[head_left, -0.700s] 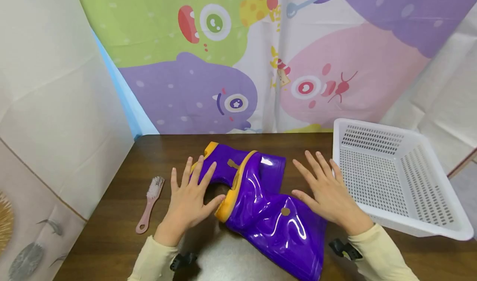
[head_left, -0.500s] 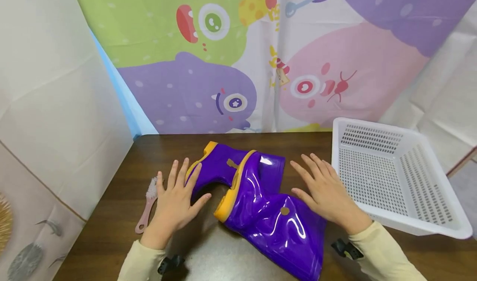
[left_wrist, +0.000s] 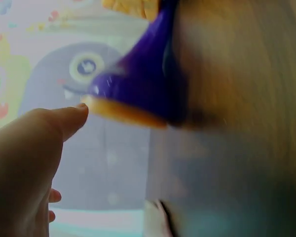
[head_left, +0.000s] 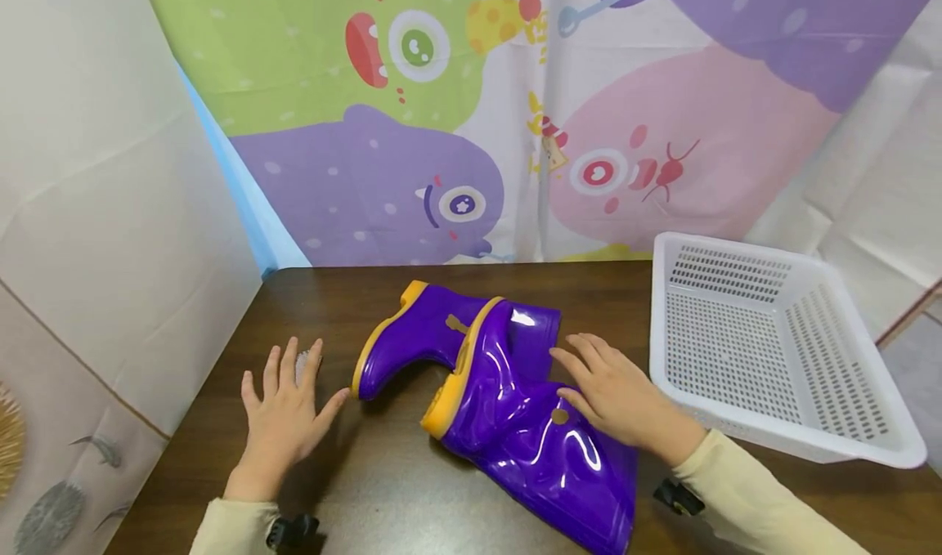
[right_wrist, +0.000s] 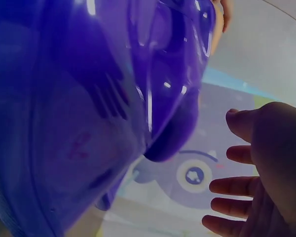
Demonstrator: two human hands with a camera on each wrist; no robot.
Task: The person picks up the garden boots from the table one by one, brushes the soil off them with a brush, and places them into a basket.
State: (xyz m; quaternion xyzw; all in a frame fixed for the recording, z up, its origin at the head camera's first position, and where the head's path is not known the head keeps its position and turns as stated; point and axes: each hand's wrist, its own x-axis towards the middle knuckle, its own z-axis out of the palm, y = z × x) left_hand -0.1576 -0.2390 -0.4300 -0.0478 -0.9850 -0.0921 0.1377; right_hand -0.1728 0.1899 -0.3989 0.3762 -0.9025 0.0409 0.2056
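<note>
Two glossy purple rain boots with yellow soles lie on their sides on the table. The near boot [head_left: 545, 457] has its shaft toward me, overlapping the far boot [head_left: 412, 338] behind it. My left hand [head_left: 280, 424] is over a scrub brush, fingers spread and holding nothing; only some of the pale bristles [head_left: 301, 367] show past the fingers. In the left wrist view, the thumb [left_wrist: 71, 118] appears close to a boot's yellow sole; whether they touch I cannot tell. My right hand [head_left: 618, 396] hovers at the near boot's shaft with fingers extended, gripping nothing.
A white perforated plastic basket [head_left: 780, 436] stands on the right side of the brown wooden table [head_left: 383, 490]. Behind the table hangs a cartoon-printed cloth [head_left: 412, 187], and pale panels flank both sides.
My left hand has moved left from beside the boots to over the brush, now covering most of it. The right hand has shifted slightly left and down. The boots stay put.
</note>
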